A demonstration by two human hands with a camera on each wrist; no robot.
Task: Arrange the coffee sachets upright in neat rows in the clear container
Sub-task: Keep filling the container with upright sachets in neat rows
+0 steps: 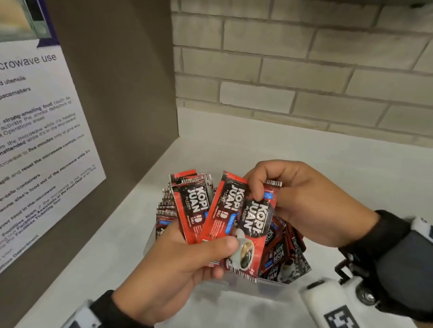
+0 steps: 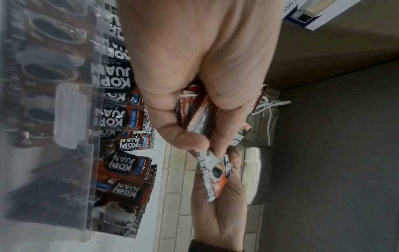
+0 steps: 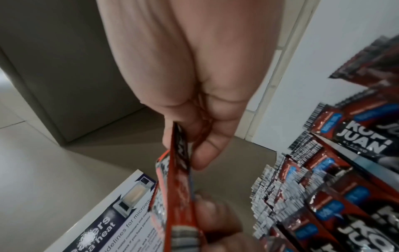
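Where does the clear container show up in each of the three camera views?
Head: clear container low centre, mostly hidden behind both hands and the fanned sachets.
Left wrist: along the left edge, its transparent wall in front of the sachets inside.
Right wrist: lower right; only a sliver of clear wall shows among the packed sachets.
Shared landmark: the microwave notice.

We see even, soft indoor light and faint shadows. Our head view bends at its edges. Both wrist views blur up close, with glare on clear plastic.
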